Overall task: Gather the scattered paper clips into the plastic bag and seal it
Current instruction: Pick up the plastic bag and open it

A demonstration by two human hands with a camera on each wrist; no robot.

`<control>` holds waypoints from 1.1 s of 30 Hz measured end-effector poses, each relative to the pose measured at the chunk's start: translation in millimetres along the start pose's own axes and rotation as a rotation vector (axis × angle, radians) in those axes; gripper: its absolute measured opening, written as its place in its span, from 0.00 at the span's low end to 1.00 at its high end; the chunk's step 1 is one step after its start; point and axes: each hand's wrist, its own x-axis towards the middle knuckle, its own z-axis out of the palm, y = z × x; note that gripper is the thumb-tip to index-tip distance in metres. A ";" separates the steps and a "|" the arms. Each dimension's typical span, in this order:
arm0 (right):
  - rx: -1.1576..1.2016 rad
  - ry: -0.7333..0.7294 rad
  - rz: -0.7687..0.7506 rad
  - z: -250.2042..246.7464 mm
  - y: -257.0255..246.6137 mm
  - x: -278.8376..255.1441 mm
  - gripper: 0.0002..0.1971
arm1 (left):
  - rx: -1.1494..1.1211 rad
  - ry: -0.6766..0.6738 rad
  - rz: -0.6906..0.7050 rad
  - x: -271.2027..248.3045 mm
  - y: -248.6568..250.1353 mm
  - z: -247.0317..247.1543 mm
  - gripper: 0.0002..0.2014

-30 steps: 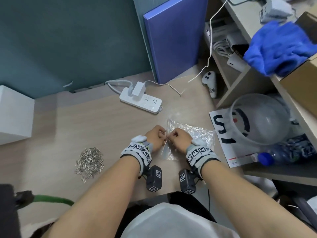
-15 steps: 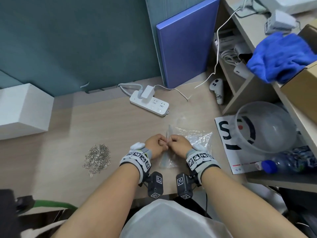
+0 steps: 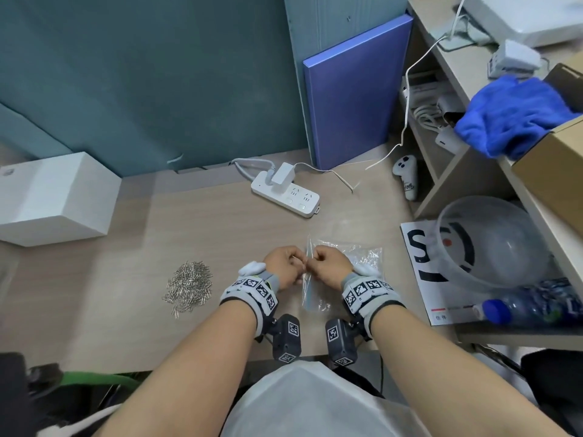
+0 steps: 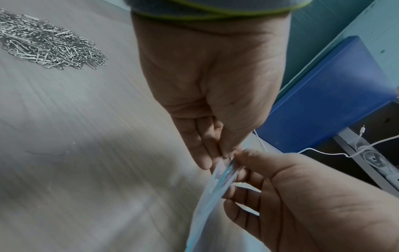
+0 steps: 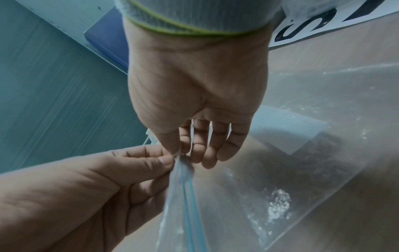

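A clear plastic bag (image 3: 356, 257) with a blue zip strip (image 5: 186, 196) lies on the wooden desk (image 3: 205, 231) in front of me. My left hand (image 3: 285, 268) and right hand (image 3: 328, 266) meet knuckle to knuckle at the bag's left edge, each pinching one lip of the mouth by the zip. In the left wrist view the left hand (image 4: 212, 109) pinches the bag's strip (image 4: 222, 175) against the right hand (image 4: 302, 196). A pile of silver paper clips (image 3: 188, 285) sits on the desk to the left, apart from both hands. The bag looks empty.
A white power strip (image 3: 285, 197) lies behind the bag. A white box (image 3: 53, 197) stands at the far left, a blue board (image 3: 356, 96) leans at the back. A clear bowl (image 3: 485, 241), printed sheet (image 3: 419, 269) and bottle (image 3: 530, 307) crowd the right.
Both hands stay pinched at the bag's mouth, now slightly raised with the zip edge lifted between them. The head view has shifted a little; the clip pile has not moved.
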 end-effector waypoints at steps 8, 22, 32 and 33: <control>-0.059 -0.004 -0.051 -5.8 -9.9 0.2 0.13 | 0.016 0.050 0.014 -4.5 5.1 -3.5 0.10; -0.311 -0.124 -0.149 -8.6 -17.3 -5.6 0.17 | 0.132 0.086 0.031 -10.0 11.0 -12.6 0.09; -0.286 -0.156 -0.141 -18.5 -34.5 -5.2 0.14 | -0.026 0.100 0.036 -9.4 5.9 -22.0 0.18; -0.281 -0.156 -0.129 -20.1 -33.2 -4.0 0.14 | -0.031 0.116 0.028 -9.9 5.0 -24.5 0.18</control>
